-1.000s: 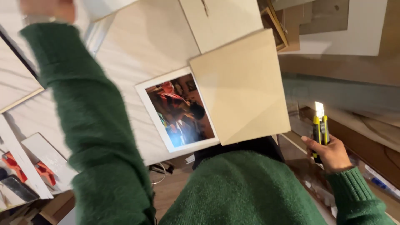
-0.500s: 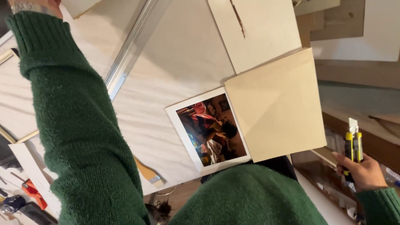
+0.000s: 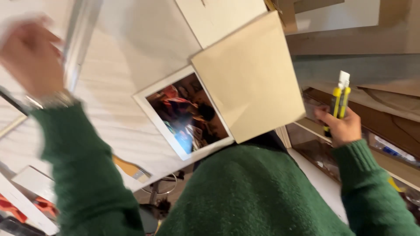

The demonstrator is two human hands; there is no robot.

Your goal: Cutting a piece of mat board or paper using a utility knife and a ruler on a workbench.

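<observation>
My right hand [image 3: 340, 125] grips a yellow and black utility knife [image 3: 339, 98] upright, off to the right of the table's edge. My left hand [image 3: 29, 57] is blurred at the upper left above the white table [image 3: 118, 65], fingers loosely curled with nothing visible in it; a watch sits at the wrist. Between them lies a white-bordered colour photo print [image 3: 186, 112], its right part covered by a tan cardboard sheet [image 3: 249, 76]. Both my arms wear green knit sleeves.
A long metal ruler [image 3: 81, 32] lies at the upper left beside my left hand. A pale board [image 3: 218, 17] sits behind the cardboard. Wooden shelves [image 3: 385, 126] with flat boards stand at right. White and red items [image 3: 30, 199] lie at the lower left.
My left hand has come down from the top edge into view. The view has shifted, so the photo and cardboard sit more to the right. The knife stays gripped in my right hand.
</observation>
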